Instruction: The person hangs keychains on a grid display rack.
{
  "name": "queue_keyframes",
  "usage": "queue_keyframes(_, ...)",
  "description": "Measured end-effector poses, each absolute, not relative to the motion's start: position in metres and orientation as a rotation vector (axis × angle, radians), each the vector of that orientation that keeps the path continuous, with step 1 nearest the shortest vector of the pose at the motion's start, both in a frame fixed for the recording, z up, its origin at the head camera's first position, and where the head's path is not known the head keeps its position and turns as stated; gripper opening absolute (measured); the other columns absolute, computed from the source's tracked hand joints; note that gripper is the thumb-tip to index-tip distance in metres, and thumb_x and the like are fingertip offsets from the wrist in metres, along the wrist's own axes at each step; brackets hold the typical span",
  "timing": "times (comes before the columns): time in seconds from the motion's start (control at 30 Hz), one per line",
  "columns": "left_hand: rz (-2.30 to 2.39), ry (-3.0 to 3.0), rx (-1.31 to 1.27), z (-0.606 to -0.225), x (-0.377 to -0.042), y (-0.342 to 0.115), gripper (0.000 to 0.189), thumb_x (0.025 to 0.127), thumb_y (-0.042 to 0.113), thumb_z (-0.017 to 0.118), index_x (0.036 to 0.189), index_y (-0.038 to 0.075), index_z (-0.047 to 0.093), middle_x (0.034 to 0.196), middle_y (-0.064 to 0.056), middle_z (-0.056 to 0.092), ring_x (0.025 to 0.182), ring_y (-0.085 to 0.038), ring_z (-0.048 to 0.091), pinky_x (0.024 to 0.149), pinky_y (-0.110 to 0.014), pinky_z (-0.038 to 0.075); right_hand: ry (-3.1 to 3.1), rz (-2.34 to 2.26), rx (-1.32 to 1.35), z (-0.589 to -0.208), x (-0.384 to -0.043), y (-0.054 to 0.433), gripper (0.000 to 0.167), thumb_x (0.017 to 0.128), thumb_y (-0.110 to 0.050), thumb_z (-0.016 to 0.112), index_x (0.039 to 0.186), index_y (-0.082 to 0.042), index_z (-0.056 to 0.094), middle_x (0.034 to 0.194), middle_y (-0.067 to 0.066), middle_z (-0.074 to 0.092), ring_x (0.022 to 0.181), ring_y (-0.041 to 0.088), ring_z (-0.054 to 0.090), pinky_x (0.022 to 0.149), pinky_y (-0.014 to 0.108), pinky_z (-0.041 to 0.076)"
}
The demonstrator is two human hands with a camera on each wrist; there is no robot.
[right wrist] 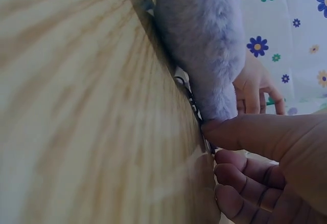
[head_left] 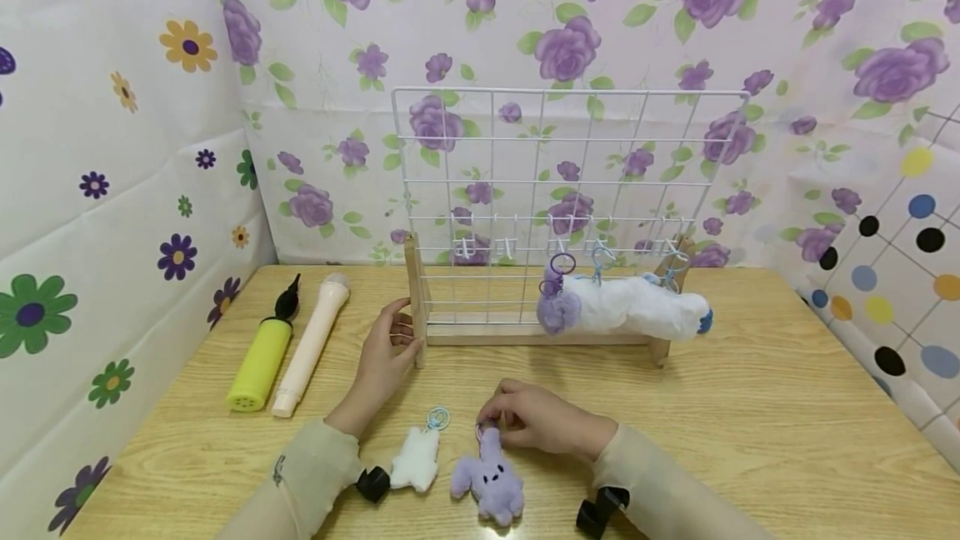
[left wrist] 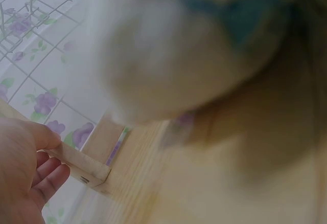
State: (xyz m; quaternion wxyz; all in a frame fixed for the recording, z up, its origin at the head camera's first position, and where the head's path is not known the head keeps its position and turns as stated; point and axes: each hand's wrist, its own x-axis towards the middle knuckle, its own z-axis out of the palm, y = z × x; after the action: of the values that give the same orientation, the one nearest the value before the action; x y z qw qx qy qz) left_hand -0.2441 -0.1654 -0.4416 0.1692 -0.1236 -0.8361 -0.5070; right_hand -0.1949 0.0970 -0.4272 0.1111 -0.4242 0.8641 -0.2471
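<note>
A purple rabbit plush keychain [head_left: 491,477] lies face up on the table, its ring by one ear. My right hand [head_left: 542,419] pinches it at that ring end; in the right wrist view the thumb [right wrist: 245,134] presses by the purple fur [right wrist: 204,35]. At the left end of a white wire grid rack [head_left: 491,182], my left hand [head_left: 384,348] grips the wooden side post [head_left: 415,298], thumb on one side and fingers on the other. Between my arms lies a white plush keychain [head_left: 416,458] with a light blue ring; a blurred plush [left wrist: 168,55] fills much of the left wrist view.
White plush keychains [head_left: 645,302] and a purple pompom-like one [head_left: 558,311] hang from hooks at the rack's right side. More white hooks [head_left: 506,247] line the grid. On the left lie a yellow hand pump [head_left: 260,365] and a pale pump-like tube [head_left: 311,344]. Patterned cloth walls surround the table.
</note>
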Motion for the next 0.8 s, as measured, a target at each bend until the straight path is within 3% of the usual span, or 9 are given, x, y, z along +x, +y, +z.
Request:
queue_keyframes(0.3,-1.428,-2.36,-0.359,-0.4427,-0.2452,-0.1649,0.062,0.083,-0.006,0.068,0.139,0.001,0.04,0.111,-0.02,0.058,0.094,-0.028,0.06,0.078,-0.026,0.057,2.531,-0.752,-1.198,-0.4278,-0.1953,0.0945,0.02,0.087,-0.009,0.068,0.105,-0.017,0.068,0.097,-0.003,0.057,0.078,0.001,0.051,0.07,0.011,0.046)
queue_keyframes(0.57,-1.437,-2.372,-0.344,-0.4406,-0.2449,-0.1646,0.064,0.083,-0.006,0.068,0.139,0.002,0.04,0.112,-0.02,0.057,0.095,-0.03,0.06,0.082,-0.035,0.057,2.54,-0.759,-1.212,-0.4277,-0.1954,0.0937,0.019,0.084,-0.007,0.072,0.099,-0.015,0.064,0.093,-0.004,0.056,0.077,0.001,0.051,0.068,0.012,0.046)
queue_keyframes(0.8,-1.44,-2.385,-0.333,-0.4406,-0.2443,-0.1645,0.062,0.084,-0.004,0.068,0.139,0.003,0.04,0.112,-0.019,0.057,0.096,-0.03,0.06,0.082,-0.036,0.057,2.508,-0.814,-1.127,-0.4268,-0.1934,0.0943,0.016,0.086,-0.008,0.07,0.096,-0.017,0.061,0.082,-0.008,0.059,0.071,-0.002,0.049,0.064,0.013,0.046)
